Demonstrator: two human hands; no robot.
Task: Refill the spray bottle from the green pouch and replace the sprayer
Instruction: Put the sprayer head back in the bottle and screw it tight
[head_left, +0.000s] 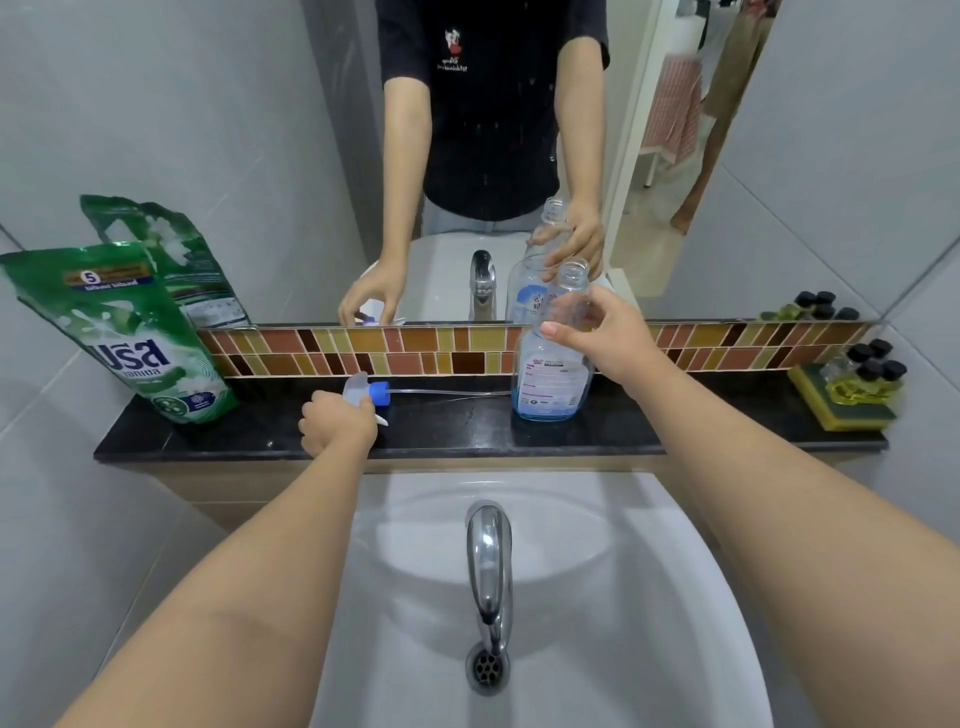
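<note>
Already uncapped, the spray bottle (551, 364) stands mid-ledge (467, 431), steadied by the right hand (605, 332); the left hand (337, 421) grips the sprayer (366, 392). The green pouch (130, 332) waits at the ledge's left end, unpoured.

pouch (140, 332) left on shelf (675, 434), sprayer (370, 391) mid-left, bottle (551, 374) right of it, sink (649, 597) in front
</note>
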